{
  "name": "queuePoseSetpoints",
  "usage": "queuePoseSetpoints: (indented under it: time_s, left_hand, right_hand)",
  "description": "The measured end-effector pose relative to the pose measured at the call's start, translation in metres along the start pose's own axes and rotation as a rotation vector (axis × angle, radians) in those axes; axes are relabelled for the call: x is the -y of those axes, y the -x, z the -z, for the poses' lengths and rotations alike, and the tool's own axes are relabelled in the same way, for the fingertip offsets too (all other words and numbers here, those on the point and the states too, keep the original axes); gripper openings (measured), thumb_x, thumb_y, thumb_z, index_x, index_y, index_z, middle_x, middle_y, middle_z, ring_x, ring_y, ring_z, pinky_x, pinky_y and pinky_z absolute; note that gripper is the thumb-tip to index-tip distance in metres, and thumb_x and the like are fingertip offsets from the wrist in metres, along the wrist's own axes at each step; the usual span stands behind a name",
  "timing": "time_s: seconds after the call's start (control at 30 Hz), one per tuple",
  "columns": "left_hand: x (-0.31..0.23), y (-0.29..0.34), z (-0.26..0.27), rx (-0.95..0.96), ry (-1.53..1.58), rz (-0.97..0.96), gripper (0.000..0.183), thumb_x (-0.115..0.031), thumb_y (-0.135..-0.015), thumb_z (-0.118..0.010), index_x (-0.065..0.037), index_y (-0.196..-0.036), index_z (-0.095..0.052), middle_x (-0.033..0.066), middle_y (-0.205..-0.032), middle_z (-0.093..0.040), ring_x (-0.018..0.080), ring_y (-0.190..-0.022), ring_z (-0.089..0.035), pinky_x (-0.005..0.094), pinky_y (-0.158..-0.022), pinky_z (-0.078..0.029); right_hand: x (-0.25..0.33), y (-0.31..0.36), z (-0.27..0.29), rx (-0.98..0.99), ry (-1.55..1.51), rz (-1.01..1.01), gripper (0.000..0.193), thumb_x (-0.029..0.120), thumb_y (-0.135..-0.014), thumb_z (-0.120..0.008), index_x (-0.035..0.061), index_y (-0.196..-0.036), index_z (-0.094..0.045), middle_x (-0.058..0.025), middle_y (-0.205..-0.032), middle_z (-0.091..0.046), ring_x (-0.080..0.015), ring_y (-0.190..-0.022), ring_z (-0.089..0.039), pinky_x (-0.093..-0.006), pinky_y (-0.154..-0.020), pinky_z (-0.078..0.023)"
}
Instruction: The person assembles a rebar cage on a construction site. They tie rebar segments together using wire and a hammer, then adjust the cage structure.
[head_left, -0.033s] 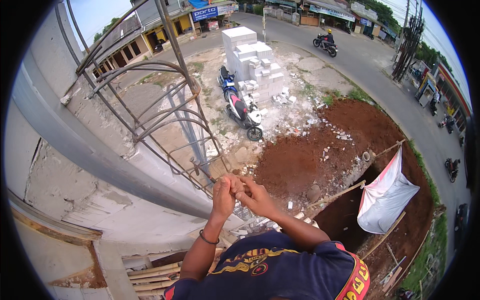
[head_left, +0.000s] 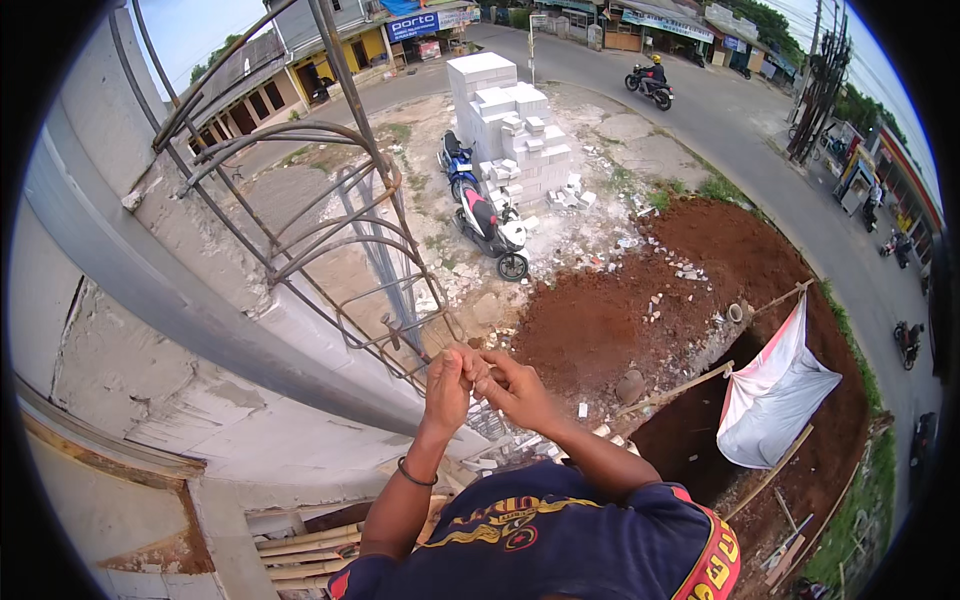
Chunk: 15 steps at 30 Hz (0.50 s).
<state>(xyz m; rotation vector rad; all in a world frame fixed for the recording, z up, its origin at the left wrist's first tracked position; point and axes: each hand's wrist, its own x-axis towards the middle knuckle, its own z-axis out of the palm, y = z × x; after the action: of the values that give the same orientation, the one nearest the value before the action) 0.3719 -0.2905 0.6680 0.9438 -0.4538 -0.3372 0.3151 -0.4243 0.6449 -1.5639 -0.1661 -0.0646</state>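
In front of my chest, my left hand (head_left: pixel 447 390) is closed with its thumb side up. My right hand (head_left: pixel 518 393) presses against it, fingers curled in a pinch; what lies between them is hidden. Just beyond my left fist, a short rusty metal piece with a thick end (head_left: pixel 393 327) points up and left. Whether my fist holds it, I cannot tell. Close to the left of my hands stands a cage of bent steel bars (head_left: pixel 345 240), with hoops round its long rods.
A grey metal beam (head_left: pixel 200 300) curves along the wall at left. Bamboo poles (head_left: pixel 310 560) lie below. Far down are stacked white blocks (head_left: pixel 490 110), a parked scooter (head_left: pixel 492 228), red soil (head_left: pixel 590 320), and a dark pit (head_left: pixel 680 440) beside a white sheet (head_left: pixel 775 400).
Both hands stay together in nearly the same place. The view has shifted very slightly, and the motorcycle rider on the road is a touch further left.
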Motion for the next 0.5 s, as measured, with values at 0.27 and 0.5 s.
queuePoseSetpoints:
  time_s: [0.27,0.5]
  left_hand:
    - [-0.009,-0.024,0.002,-0.059,-0.239,-0.070,0.032,-0.032,-0.105,-0.041,-0.003,-0.099,-0.054,0.0062,-0.092,-0.057,0.0157,-0.087,-0.058,0.0319,-0.082,-0.048]
    - [-0.025,-0.025,-0.004,0.093,-0.231,-0.182,0.030,-0.032,-0.101,-0.050,-0.003,-0.099,-0.056,0.0108,-0.096,-0.062,0.0249,-0.102,-0.059,0.0408,-0.093,-0.046]
  right_hand:
    - [0.005,-0.009,0.029,-0.179,0.220,0.132,0.022,0.006,-0.090,-0.060,0.0039,-0.110,-0.068,-0.0069,-0.065,-0.060,-0.0100,-0.060,-0.057,-0.0273,-0.058,-0.046]
    - [0.008,-0.019,0.055,0.006,-0.213,0.083,0.016,0.010,-0.096,-0.057,0.0023,-0.103,-0.069,-0.0004,-0.066,-0.057,-0.0071,-0.060,-0.051,-0.0249,-0.055,-0.042]
